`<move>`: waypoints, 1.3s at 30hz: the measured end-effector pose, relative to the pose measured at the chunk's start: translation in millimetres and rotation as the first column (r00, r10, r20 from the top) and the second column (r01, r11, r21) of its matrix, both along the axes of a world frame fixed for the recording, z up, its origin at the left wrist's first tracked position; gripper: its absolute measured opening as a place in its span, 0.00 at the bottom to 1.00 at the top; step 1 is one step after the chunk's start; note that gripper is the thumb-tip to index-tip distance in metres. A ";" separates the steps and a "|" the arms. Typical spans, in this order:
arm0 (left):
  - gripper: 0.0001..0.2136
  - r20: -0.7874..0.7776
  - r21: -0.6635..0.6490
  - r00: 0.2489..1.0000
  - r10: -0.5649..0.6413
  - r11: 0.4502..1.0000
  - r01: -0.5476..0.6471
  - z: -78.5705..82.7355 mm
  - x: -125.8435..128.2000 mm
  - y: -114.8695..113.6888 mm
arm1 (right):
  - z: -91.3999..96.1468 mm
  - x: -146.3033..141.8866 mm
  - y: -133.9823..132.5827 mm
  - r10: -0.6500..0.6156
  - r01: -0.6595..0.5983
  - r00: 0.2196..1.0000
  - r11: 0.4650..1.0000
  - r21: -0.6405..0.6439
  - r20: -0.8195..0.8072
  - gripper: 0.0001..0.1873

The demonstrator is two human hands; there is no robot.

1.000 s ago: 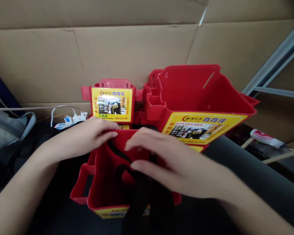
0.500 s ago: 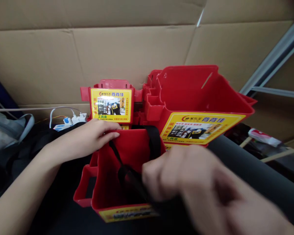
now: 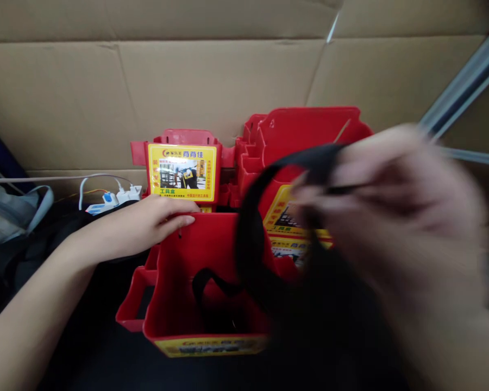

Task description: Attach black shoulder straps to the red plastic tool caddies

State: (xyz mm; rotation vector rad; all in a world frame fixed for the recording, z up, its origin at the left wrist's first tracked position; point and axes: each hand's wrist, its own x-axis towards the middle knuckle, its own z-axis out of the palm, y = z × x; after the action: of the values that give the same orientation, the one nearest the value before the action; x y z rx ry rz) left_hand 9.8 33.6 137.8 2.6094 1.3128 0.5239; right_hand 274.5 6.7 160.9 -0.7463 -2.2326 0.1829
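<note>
My left hand (image 3: 158, 217) grips the back rim of a red plastic tool box (image 3: 212, 239), with the thumb on the inside and the fingers behind it. The box stands upright, its open top towards me, with a yellow label low on its front. A black strap (image 3: 252, 217) loops up out of the box area into my right hand (image 3: 375, 201), which is closed on it and blurred by motion. More of the black strap lies inside the box. Where the strap's lower part runs is hidden in the dark blur below my right hand.
Behind stand a smaller-looking red box (image 3: 183, 171) with a yellow label and stacked larger red boxes (image 3: 305, 130), against a cardboard wall (image 3: 220, 87). A white power strip (image 3: 116, 198) with plugs lies at the left, near a grey bag (image 3: 8, 212). A metal frame (image 3: 464, 81) rises at the right.
My right hand has risen up and to the right, drawing the black strap out into a loop above the box. The left hand stays on the rim.
</note>
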 end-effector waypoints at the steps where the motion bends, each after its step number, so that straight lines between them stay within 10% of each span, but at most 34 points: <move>1: 0.14 0.002 -0.007 1.000 -0.012 1.000 0.012 0.1 -0.7 0.5 | -3.0 -6.8 -3.1 0.065 -0.066 0.997 0.998 0.007 0.049 0.14; 5: 0.13 -0.005 -0.006 0.999 -0.042 0.999 0.042 1.1 -2.8 1.8 | -15.2 -26.7 -5.0 0.162 -0.199 0.899 0.979 0.048 0.407 0.19; 13: 0.12 0.003 -0.088 0.994 -0.110 0.990 0.109 5.1 -14.9 8.5 | -15.4 -8.3 4.6 -0.277 0.178 0.853 0.951 0.251 0.443 0.16; 24: 0.11 -0.010 -0.136 0.987 -0.159 0.978 0.157 9.0 -26.7 10.0 | -2.4 3.9 21.1 -0.080 0.057 0.847 0.997 0.060 0.526 0.16; 27: 0.11 -0.025 -0.154 0.989 -0.143 0.979 0.138 7.5 -36.0 15.8 | 1.7 31.9 22.0 -0.294 0.282 0.744 0.952 0.116 0.600 0.15; 31: 0.11 -0.037 -0.145 0.992 -0.125 0.982 0.118 7.7 -42.6 17.3 | -4.4 59.7 19.4 -0.604 0.567 0.455 0.763 0.311 0.654 0.07; 34: 0.10 -0.055 -0.128 0.990 -0.128 0.984 0.120 8.1 -42.1 16.5 | -11.7 51.8 14.0 -0.568 0.415 0.554 0.822 0.389 0.609 0.07; 39: 0.10 -0.059 -0.156 0.989 -0.133 0.980 0.122 8.9 -40.0 16.2 | -17.6 -2.9 13.8 -0.284 0.235 0.797 0.959 0.160 0.533 0.13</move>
State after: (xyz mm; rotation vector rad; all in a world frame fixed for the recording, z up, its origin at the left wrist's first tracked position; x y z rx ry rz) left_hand -30.2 49.8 146.7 2.5833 1.1453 0.3031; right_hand 271.6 20.5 143.3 -1.1641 -2.6147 -0.3068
